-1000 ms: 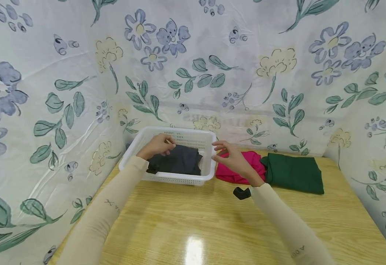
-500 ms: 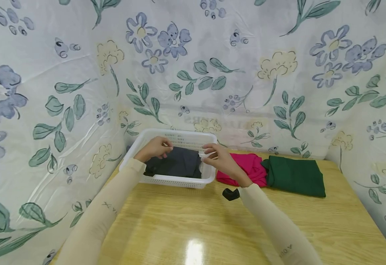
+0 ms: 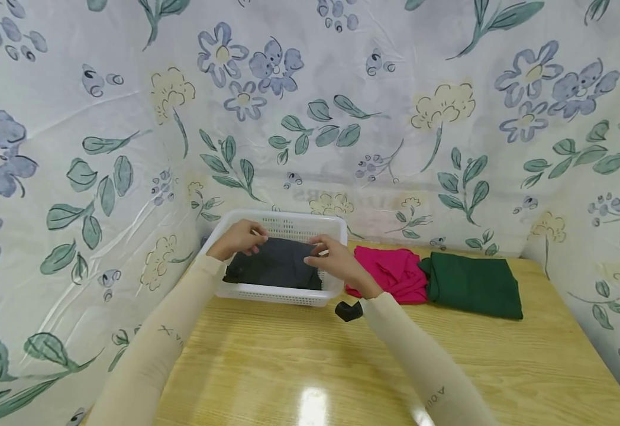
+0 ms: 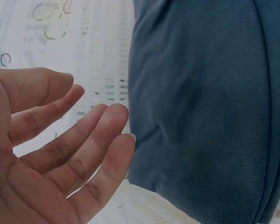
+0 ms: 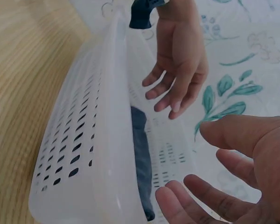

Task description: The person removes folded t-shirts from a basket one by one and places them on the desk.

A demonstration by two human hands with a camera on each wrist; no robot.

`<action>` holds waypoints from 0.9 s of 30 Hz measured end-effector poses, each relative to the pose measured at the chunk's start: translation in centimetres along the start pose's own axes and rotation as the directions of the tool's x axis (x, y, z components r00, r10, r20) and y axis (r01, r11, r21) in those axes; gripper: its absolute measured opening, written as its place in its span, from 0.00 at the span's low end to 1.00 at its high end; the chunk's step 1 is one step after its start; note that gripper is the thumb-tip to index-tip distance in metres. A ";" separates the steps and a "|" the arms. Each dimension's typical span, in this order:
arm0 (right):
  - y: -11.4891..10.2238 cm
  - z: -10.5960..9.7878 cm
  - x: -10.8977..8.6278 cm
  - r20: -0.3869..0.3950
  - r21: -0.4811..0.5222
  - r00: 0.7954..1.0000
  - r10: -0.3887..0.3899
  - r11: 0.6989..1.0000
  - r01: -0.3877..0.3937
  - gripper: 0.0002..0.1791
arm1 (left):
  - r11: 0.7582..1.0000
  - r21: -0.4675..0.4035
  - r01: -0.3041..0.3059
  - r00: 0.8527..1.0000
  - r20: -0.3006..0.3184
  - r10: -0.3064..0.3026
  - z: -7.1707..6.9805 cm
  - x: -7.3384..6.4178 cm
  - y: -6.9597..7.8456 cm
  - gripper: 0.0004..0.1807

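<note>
A folded dark grey-blue cloth [image 3: 275, 264] lies in the white plastic basket [image 3: 283, 293]. Above the basket's left part hovers my left hand [image 3: 242, 238], its fingers loosely bent with nothing in them; in the left wrist view the cloth [image 4: 200, 112] is beside the fingertips [image 4: 116, 151]. My right hand [image 3: 336, 260] is over the basket's right rim, thumb and fingers apart and holding nothing. The right wrist view has both hands over the basket [image 5: 79, 135], with the cloth [image 5: 141, 158] partly hidden behind its wall.
Right of the basket, a crumpled pink cloth [image 3: 390, 275] lies against a folded dark green cloth [image 3: 475, 284] on the wooden table [image 3: 288, 355]. Floral curtains [image 3: 384, 118] stand close behind and on both sides.
My right hand has moved left, from beside the basket's right edge to over it. My left hand has shifted slightly left. The dark cloth stays in the basket.
</note>
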State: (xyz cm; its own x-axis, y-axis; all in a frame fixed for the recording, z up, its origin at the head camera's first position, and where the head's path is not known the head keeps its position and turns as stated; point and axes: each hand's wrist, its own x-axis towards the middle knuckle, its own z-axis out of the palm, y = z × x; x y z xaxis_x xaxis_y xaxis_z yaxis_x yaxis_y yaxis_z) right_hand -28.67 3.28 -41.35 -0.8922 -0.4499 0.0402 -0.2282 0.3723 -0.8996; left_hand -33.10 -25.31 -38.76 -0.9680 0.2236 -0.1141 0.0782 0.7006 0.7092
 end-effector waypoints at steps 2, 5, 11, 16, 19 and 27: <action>-0.1 0.5 0.6 0.000 -0.033 1.000 0.005 0.999 -0.005 0.26 | 1.000 0.003 0.012 1.000 -0.002 -0.012 -0.1 0.0 -0.1 0.18; -0.2 1.1 1.3 -0.004 -0.075 1.000 0.018 0.997 -0.019 0.25 | 1.000 0.001 0.028 1.000 -0.010 -0.028 -0.1 0.0 -0.3 0.18; -0.2 2.3 1.9 0.005 -0.049 0.996 0.091 0.995 -0.090 0.25 | 0.999 -0.003 0.040 0.999 -0.011 -0.040 -0.2 0.6 -0.7 0.18; -0.1 3.1 2.4 -0.010 -0.046 0.988 0.153 0.987 -0.153 0.25 | 0.999 -0.012 0.044 0.999 -0.024 -0.044 -0.3 1.2 -0.7 0.18; -0.1 3.9 2.9 -0.057 -0.094 0.984 0.167 0.981 -0.172 0.23 | 0.999 -0.016 0.041 0.998 -0.041 -0.042 -0.3 1.6 -0.8 0.18; 0.0 5.7 3.3 -0.142 -0.140 0.961 0.237 0.956 -0.257 0.20 | 0.998 0.029 0.055 0.993 -0.102 -0.052 -0.4 1.5 -1.3 0.18</action>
State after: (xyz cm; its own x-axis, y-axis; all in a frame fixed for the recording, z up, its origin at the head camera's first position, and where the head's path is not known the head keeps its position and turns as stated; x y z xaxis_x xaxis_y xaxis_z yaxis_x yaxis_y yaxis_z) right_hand -29.40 -2.87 -43.70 -0.9669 -0.2285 -0.1132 -0.0435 0.5849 -0.8100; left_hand -34.70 -26.19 -39.58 -0.9900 0.1166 -0.0796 0.0314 0.7312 0.6815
